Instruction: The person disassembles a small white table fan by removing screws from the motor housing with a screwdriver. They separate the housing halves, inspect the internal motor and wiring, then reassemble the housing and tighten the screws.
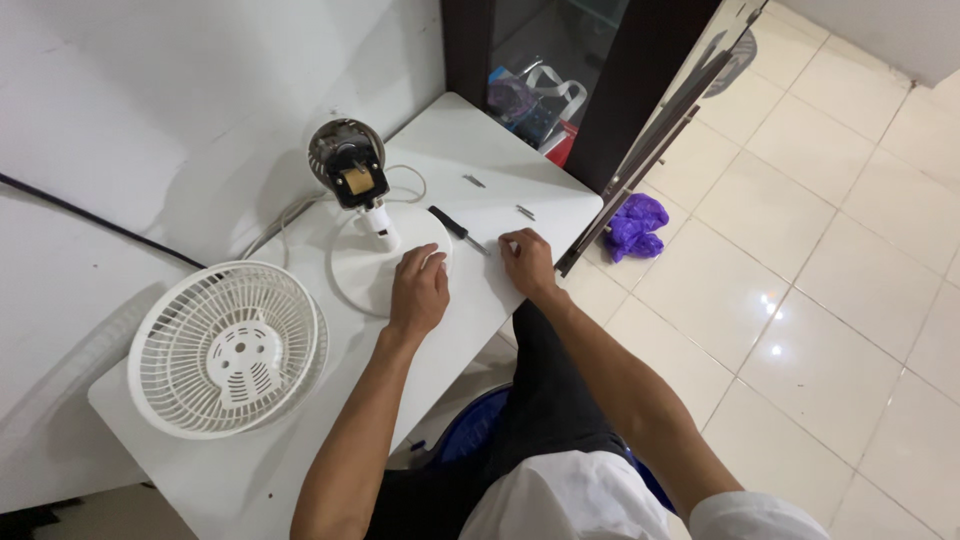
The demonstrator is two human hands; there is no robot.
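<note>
While both hands lie flat on the white surface [520, 190], the parts of a small fan are spread around them, listed here from largest to smallest.

Surface: white, rectangular, set against a white wall; it carries all the fan parts.

Fan grille [228, 349]: white, round, lying face up at the near left of the surface, well apart from both hands.

Fan base [372, 268]: white round disc in the middle of the surface, with a short white stem rising from it.

Fan motor [347, 163]: bare, dark metal with a brass-coloured part, sitting on top of the stem and tilted back toward the wall; a white cord trails away behind it.

Left hand [419, 290]: open, palm down, holding nothing, resting on the near right edge of the fan base.

Right hand [527, 262]: open and slightly curled, holding nothing, fingertips pressed on the surface just right of the base.

Screwdriver [456, 228]: black handle, lying on the surface between the two hands, its tip close to the right hand's fingers.

Screws [474, 181]: two small metal pieces lying apart, beyond the right hand.
</note>
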